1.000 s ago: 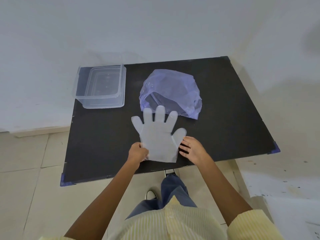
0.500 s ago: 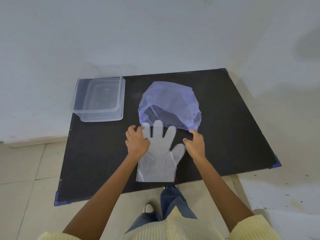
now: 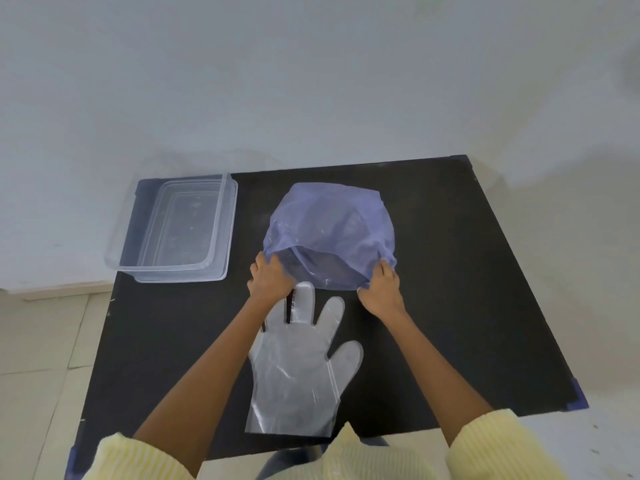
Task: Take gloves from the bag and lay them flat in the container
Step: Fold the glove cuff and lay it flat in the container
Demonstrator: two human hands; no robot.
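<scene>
A translucent purple plastic bag point(image 3: 329, 226) sits at the middle of the black table, its mouth facing me. My left hand point(image 3: 270, 277) grips the left edge of the mouth and my right hand point(image 3: 381, 289) grips the right edge, holding it apart. A clear disposable glove point(image 3: 298, 368) lies flat on the table between my forearms, fingers pointing toward the bag; my left wrist covers part of its left fingers. The clear rectangular container point(image 3: 221, 220) stands at the table's far left with nothing visible in it.
The black table point(image 3: 450, 271) stands against a white wall, with blue tape at its corners. Tiled floor shows to the left and below. My yellow striped sleeves fill the bottom edge.
Both hands left the flat glove and moved forward to the bag, taking hold of its mouth on either side. The glove stays on the table.
</scene>
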